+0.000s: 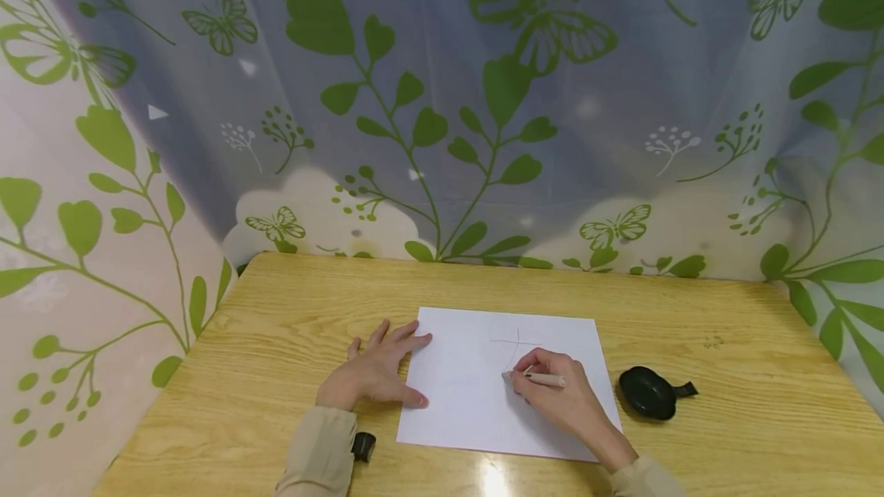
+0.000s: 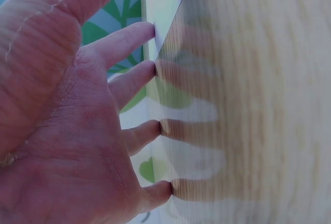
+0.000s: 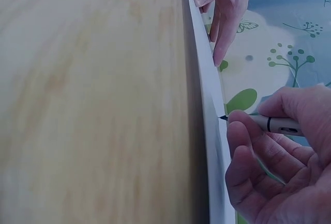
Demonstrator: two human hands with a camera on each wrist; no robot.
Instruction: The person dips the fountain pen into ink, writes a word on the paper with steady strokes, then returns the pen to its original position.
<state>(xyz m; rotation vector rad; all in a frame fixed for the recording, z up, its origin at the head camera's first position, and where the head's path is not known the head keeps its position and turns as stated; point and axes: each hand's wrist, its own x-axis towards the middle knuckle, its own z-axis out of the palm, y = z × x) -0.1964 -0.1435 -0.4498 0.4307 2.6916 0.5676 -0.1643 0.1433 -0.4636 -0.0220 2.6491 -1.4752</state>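
A white sheet of paper (image 1: 456, 390) lies on the wooden table. My right hand (image 1: 562, 393) pinches a light-barrelled pen (image 1: 550, 380) between thumb and fingers, its dark tip at the paper. In the right wrist view, the pen (image 3: 284, 125) points left and its other fingers curl below it. Thin drawn lines (image 1: 518, 341) show above the pen tip: a cross with a slanted stroke running down. My left hand (image 1: 376, 370) rests with spread fingers at the paper's left edge, thumb and forefinger on the sheet. In the left wrist view, several fingertips (image 2: 164, 127) touch the tabletop.
To the right of the paper sits a small black pan-shaped dish (image 1: 648, 393) with a short handle. A small black object (image 1: 363, 447) is beside the left sleeve. Behind the wooden table (image 1: 311, 290) hangs a curtain (image 1: 428, 198) printed with green leaves and butterflies.
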